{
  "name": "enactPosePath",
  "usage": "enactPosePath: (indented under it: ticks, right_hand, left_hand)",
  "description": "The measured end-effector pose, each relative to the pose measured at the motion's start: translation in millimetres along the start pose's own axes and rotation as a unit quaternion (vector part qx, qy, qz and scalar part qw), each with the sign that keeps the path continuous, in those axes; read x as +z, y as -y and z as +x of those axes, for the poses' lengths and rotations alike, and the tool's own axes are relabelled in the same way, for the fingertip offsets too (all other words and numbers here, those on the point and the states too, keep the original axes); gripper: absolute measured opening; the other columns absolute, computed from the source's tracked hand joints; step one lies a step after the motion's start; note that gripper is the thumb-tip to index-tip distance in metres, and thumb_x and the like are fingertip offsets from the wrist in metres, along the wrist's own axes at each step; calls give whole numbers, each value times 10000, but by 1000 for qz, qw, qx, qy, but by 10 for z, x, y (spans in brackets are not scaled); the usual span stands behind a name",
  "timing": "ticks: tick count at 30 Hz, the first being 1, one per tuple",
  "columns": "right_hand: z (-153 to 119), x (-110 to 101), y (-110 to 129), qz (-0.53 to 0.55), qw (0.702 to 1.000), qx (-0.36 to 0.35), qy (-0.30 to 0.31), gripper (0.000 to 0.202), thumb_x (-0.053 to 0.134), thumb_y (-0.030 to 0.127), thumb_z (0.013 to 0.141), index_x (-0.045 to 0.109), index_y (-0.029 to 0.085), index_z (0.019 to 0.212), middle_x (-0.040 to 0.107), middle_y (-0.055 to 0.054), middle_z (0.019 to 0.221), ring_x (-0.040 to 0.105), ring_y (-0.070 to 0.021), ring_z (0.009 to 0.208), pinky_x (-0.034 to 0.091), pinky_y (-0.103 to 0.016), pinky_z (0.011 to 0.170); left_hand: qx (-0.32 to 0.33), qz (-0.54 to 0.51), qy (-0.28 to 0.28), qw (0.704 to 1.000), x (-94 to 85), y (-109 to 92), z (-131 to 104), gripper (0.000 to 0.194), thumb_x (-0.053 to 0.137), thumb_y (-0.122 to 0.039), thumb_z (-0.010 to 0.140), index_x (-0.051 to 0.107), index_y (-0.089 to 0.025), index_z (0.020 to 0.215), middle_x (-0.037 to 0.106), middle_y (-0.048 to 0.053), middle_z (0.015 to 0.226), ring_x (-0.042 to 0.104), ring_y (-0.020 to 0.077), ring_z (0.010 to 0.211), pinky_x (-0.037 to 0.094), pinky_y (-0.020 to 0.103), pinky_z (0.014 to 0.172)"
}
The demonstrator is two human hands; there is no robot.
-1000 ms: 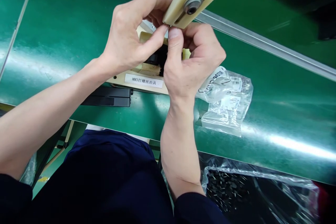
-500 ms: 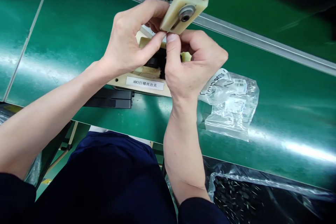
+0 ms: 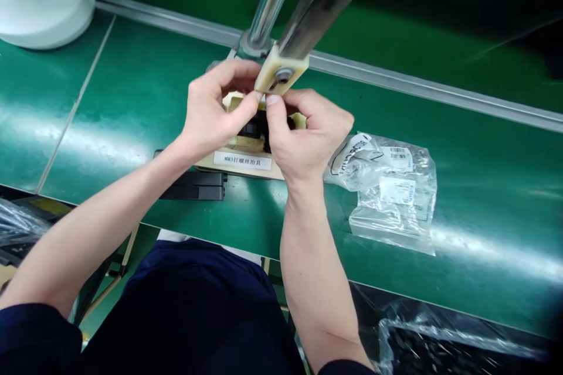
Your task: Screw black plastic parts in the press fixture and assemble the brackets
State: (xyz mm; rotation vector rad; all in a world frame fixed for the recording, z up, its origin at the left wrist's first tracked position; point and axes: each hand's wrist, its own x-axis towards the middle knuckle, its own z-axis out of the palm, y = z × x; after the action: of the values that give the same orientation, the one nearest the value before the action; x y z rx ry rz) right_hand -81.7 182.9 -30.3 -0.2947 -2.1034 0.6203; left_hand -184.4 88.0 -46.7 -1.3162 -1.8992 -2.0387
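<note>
Both my hands meet at the lower end of a cream plastic block (image 3: pixel 288 73), which is bolted to a metal arm (image 3: pixel 314 12). My left hand (image 3: pixel 220 105) is closed, thumb and fingers pinched at the block's lower left corner. My right hand (image 3: pixel 308 135) is closed too, its thumb tip just under the block's lower edge. Whatever lies between the fingertips is too small or hidden to make out. Beneath them sits a cream fixture (image 3: pixel 204 162) with a white printed label (image 3: pixel 243 160); black parts inside it are partly covered by my hands.
A clear plastic bag (image 3: pixel 391 187) with labels lies right of the fixture. Black bar-shaped parts (image 3: pixel 193 186) rest at its front left. A steel post (image 3: pixel 275 0) rises behind. A white round base (image 3: pixel 44 6) stands far left. Below the table's right edge, a plastic-lined container (image 3: pixel 440 345) holds small black pieces.
The view has shifted, so the whole bench appears lower and more of the metal arm shows. My hands keep their pinch at the block's lower end.
</note>
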Motion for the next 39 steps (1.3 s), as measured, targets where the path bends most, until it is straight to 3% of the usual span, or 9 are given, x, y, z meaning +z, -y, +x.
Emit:
enactPosePath:
  ticks: [4,8,16,22,29,39]
  right_hand:
    - [43,5,6,9,999,-25,-29,147,603,208,839,620,216,693,653,10,648,590,-146,553,471,-285,548]
    - [69,-55,-2,22,999,-23,-7,142,628,236,838,626,223,697,677,9,672,605,-150,563,475,-289,561]
    - [80,-58,7,-8,999,-47,-16,143,602,221,831,603,210,688,650,14,647,587,-138,559,457,-270,557]
    - [55,5,4,-3,1000,-15,-12,166,581,240,842,570,221,677,627,-2,643,570,-158,561,464,-304,566]
    - [64,-23,-13,-21,999,10,27,179,577,294,869,585,219,707,637,-21,681,599,-183,633,501,-340,634]
    - [40,-2,1,-32,997,53,50,195,529,342,897,598,217,764,656,-46,751,637,-211,757,532,-360,739]
  left_hand:
    - [43,12,-23,999,36,25,-14,163,648,-317,825,628,-227,958,697,13,886,673,144,803,571,284,751]
    - [47,25,-37,998,59,-16,-13,151,626,-298,824,629,-203,941,701,16,841,671,139,783,566,260,731]
    - [51,41,-13,998,7,-19,9,162,628,-329,835,633,-213,949,706,18,860,674,144,796,561,267,728]
    - [77,63,-7,995,-21,-35,28,139,652,-297,815,638,-237,940,703,13,858,670,151,771,559,287,701]
    - [42,74,22,996,-43,20,51,194,681,-367,809,620,-250,951,710,21,891,676,171,808,575,321,762]
    - [19,122,75,989,-139,-51,72,284,544,-492,891,593,-239,1011,661,25,954,676,226,1016,581,410,866]
